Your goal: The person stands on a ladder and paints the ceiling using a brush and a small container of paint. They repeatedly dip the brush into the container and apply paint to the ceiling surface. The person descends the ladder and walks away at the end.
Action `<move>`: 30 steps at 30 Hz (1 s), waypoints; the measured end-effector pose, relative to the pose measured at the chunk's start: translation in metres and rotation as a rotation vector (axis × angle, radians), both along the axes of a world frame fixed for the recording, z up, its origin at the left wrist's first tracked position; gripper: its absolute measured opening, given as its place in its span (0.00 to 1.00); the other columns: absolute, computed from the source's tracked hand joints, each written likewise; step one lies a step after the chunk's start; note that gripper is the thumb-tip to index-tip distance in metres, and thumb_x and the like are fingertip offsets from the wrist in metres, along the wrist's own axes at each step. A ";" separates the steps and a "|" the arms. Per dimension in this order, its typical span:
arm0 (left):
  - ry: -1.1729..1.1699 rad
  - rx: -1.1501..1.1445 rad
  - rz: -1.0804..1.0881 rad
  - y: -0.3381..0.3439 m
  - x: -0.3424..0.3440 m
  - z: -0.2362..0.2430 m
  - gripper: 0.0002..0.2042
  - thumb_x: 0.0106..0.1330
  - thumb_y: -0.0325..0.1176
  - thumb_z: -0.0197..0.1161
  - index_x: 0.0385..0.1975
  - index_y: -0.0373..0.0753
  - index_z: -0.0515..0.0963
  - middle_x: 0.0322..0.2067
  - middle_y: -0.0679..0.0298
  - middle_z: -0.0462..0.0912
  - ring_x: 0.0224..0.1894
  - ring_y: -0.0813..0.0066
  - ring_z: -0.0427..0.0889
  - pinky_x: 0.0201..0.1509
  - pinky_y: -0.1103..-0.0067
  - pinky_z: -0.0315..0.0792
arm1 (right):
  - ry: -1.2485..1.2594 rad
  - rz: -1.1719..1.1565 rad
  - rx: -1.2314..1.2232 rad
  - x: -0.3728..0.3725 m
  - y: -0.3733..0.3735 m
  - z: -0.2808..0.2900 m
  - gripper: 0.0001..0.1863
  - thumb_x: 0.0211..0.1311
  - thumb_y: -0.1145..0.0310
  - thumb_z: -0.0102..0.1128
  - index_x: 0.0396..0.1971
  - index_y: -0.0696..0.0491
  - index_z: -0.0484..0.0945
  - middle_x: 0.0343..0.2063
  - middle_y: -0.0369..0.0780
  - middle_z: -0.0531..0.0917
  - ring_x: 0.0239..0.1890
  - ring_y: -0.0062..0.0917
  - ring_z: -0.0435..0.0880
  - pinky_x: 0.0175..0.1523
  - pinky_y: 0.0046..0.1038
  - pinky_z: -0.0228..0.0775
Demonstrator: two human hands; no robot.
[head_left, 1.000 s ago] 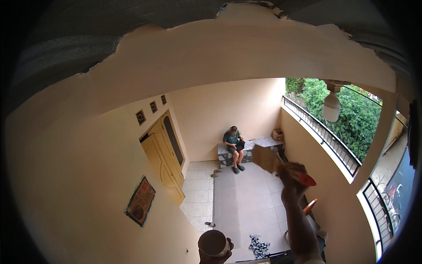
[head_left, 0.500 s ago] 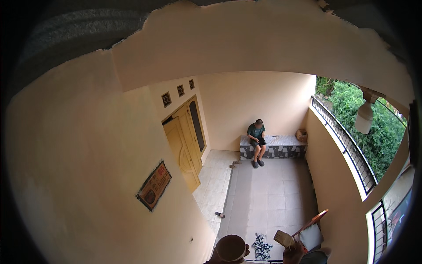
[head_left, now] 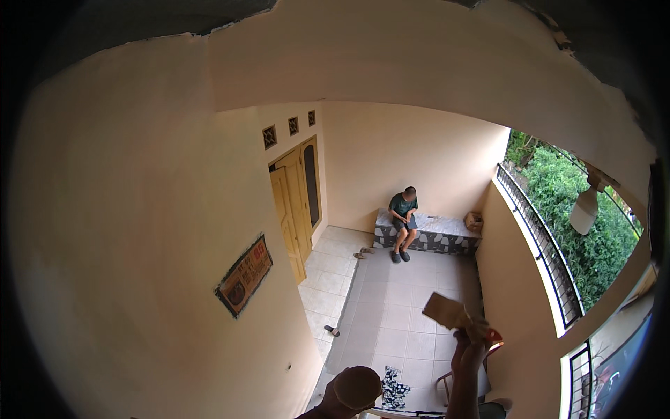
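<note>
My right hand point(head_left: 471, 342) is raised at the lower right, its fingers closed round a wide, flat paintbrush point(head_left: 444, 311). The pale bristles point up and to the left, over the tiled floor far below. Low in the picture, my left hand point(head_left: 326, 406) grips a round, cup-like container point(head_left: 357, 387) from its left side. The container is dark against the light, and I cannot make out what is in it. Brush and container are well apart. On my left rises a peach-coloured wall point(head_left: 153, 230), touched by neither hand.
A person point(head_left: 403, 213) sits on a stone-patterned bench point(head_left: 447, 241) at the far wall. A plaque point(head_left: 244, 276) is fixed to the left wall, near a yellow door point(head_left: 289, 216). A hanging lamp point(head_left: 584, 209) and railing point(head_left: 541, 244) are at right. Patterned cloth point(head_left: 395, 387) lies below.
My right hand has lifted the brush up and away from the lower edge, showing more of my forearm. The container has shifted slightly left. The whole view has turned a little.
</note>
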State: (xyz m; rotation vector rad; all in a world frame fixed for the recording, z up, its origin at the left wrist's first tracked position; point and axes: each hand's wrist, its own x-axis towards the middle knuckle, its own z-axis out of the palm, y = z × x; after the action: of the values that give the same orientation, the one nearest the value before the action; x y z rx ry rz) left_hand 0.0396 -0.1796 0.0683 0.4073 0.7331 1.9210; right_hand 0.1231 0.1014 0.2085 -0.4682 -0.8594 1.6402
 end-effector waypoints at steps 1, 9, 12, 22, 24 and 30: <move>-0.006 0.020 0.017 -0.003 0.000 -0.001 0.40 0.62 0.61 0.64 0.70 0.45 0.64 0.65 0.51 0.70 0.66 0.48 0.69 0.61 0.49 0.74 | 0.038 0.051 0.134 -0.015 0.004 0.026 0.10 0.60 0.79 0.65 0.40 0.55 0.76 0.36 0.37 0.80 0.35 0.22 0.81 0.33 0.25 0.74; -0.212 0.263 0.155 -0.039 -0.007 -0.007 0.37 0.62 0.56 0.67 0.67 0.43 0.67 0.62 0.50 0.73 0.63 0.50 0.72 0.56 0.54 0.78 | 0.426 -0.074 0.884 -0.123 -0.031 0.225 0.06 0.62 0.79 0.64 0.38 0.60 0.78 0.36 0.45 0.84 0.33 0.25 0.83 0.33 0.27 0.77; 0.508 -0.128 0.454 -0.047 -0.006 0.056 0.33 0.63 0.51 0.68 0.64 0.41 0.70 0.57 0.50 0.77 0.58 0.52 0.77 0.49 0.57 0.81 | 0.510 -0.182 0.886 -0.137 -0.016 0.276 0.06 0.64 0.78 0.64 0.39 0.62 0.79 0.37 0.44 0.84 0.31 0.25 0.84 0.33 0.27 0.79; -0.136 0.140 0.261 -0.051 -0.022 0.022 0.24 0.74 0.50 0.49 0.62 0.45 0.71 0.60 0.54 0.76 0.63 0.50 0.75 0.58 0.52 0.74 | 0.229 -0.302 1.103 -0.141 -0.012 0.228 0.08 0.62 0.81 0.65 0.41 0.63 0.79 0.38 0.45 0.86 0.30 0.23 0.84 0.37 0.25 0.78; -0.441 0.309 0.159 -0.051 -0.023 0.015 0.23 0.74 0.51 0.48 0.62 0.45 0.71 0.60 0.55 0.76 0.63 0.51 0.75 0.60 0.51 0.73 | 0.214 -0.250 1.270 -0.157 -0.041 0.240 0.08 0.60 0.82 0.67 0.39 0.61 0.81 0.41 0.47 0.86 0.36 0.27 0.85 0.41 0.26 0.79; -0.549 0.314 0.272 -0.051 -0.009 -0.003 0.28 0.70 0.54 0.54 0.63 0.41 0.70 0.59 0.45 0.74 0.64 0.46 0.72 0.58 0.55 0.78 | 0.328 -0.571 1.974 -0.234 -0.074 0.294 0.13 0.53 0.82 0.72 0.38 0.55 0.84 0.50 0.48 0.84 0.46 0.35 0.87 0.45 0.27 0.83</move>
State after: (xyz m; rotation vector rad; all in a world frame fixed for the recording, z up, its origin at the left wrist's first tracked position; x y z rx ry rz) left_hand 0.0302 -0.2307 0.0654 -0.0473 0.1278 2.2712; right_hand -0.1112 0.0271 0.5022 0.8554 -1.4268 -0.1253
